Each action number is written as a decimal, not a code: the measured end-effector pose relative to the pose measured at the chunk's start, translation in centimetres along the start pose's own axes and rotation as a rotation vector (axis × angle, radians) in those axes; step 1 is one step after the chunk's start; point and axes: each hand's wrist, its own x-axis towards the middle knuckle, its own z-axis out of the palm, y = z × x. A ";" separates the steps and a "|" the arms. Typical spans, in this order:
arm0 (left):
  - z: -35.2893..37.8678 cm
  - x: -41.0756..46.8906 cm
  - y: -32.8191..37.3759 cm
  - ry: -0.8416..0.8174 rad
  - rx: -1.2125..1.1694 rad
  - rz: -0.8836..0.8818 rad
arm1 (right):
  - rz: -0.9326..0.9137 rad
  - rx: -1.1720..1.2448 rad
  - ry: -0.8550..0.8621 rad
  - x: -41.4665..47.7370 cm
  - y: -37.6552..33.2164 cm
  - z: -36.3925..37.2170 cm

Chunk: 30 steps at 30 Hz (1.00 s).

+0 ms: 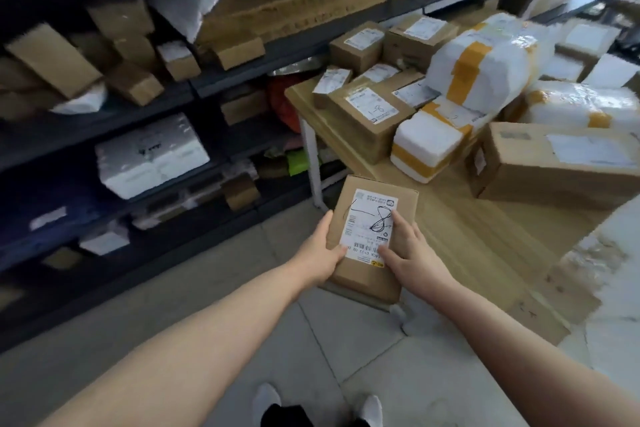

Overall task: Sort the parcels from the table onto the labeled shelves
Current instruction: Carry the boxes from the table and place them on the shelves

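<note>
I see both hands grasping one cardboard parcel (372,236): left hand (320,250) fingers curl around its side, right hand (412,250) fingers pinch its labelled top. The crowded surface (467,236) lies at two o'clock, the shelves (104,121) at ten.

Two hands (320,251) (414,253), one cardboard box (367,274) held, one wooden table (467,229), perhaps four white taped bundles (485,59), two white shoes (266,399).

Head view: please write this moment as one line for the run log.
left hand: grips cardboard box side | right hand: holds box, fingers on label | table: many parcels | shelves: at left
</note>
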 end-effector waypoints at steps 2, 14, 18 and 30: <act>-2.2 -2.2 -2.2 0.077 -0.074 -0.023 | -0.053 -0.042 -0.062 -0.1 -2.7 2.2; -16.7 -20.6 -22.7 0.517 -0.470 -0.288 | -0.386 -0.299 -0.446 -7.7 -20.9 25.1; -21.6 -27.7 -30.5 0.633 -0.527 -0.381 | -0.508 -0.346 -0.570 -12.4 -26.5 34.6; -29.8 -42.6 -45.7 1.067 -0.884 -0.586 | -0.957 -0.566 -0.860 -22.4 -40.7 57.3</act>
